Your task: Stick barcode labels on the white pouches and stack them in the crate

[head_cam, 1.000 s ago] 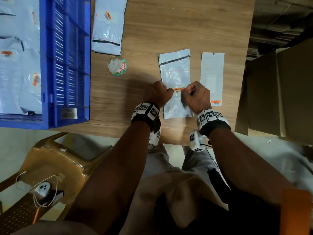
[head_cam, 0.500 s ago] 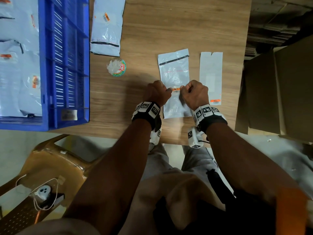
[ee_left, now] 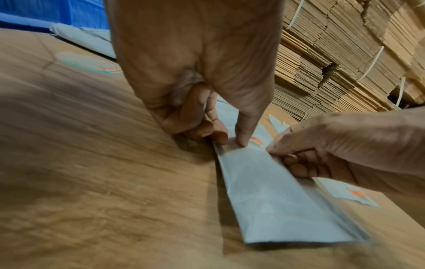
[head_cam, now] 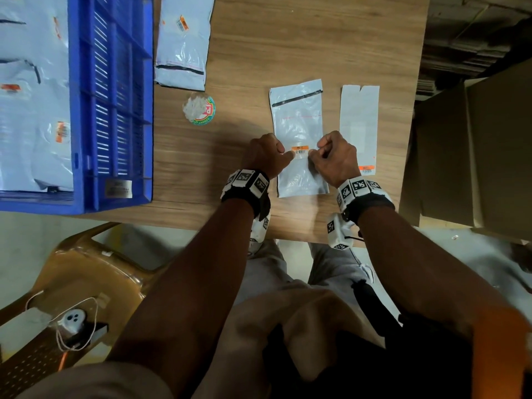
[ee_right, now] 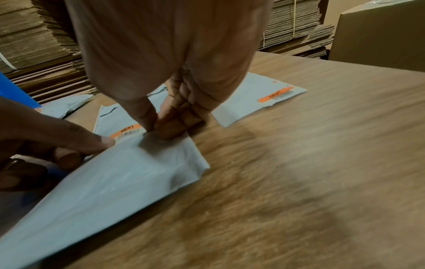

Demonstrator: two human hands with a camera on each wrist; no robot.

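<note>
1. Head view: a white pouch (head_cam: 298, 139) lies flat on the table (head_cam: 288, 38), lengthwise away from the person. An orange barcode label (head_cam: 300, 150) sits on its middle, between the two hands. The left hand (head_cam: 266, 156) is curled, its thumb tip pressing the label's left end; the right hand (head_cam: 335, 158) is curled, its thumb at the label's right end. A backing sheet (head_cam: 359, 125) with one more label (head_cam: 366, 169) lies just right of the pouch. The blue crate (head_cam: 115, 96) at far left holds labelled pouches; another pouch (head_cam: 184, 41) lies beside it.

2. Left wrist view: the left hand (ee_left: 195, 72) has its fingers folded on the pouch's (ee_left: 276, 191) edge, thumb down on it beside the label (ee_left: 256, 140). The right hand (ee_left: 345, 145) touches from the other side.

3. Right wrist view: the right hand (ee_right: 165, 63) presses thumb and curled fingers on the pouch (ee_right: 115, 178) at the label's (ee_right: 127, 131) end; the left hand's (ee_right: 41, 138) thumb touches the opposite end. Neither hand grips anything.
</note>
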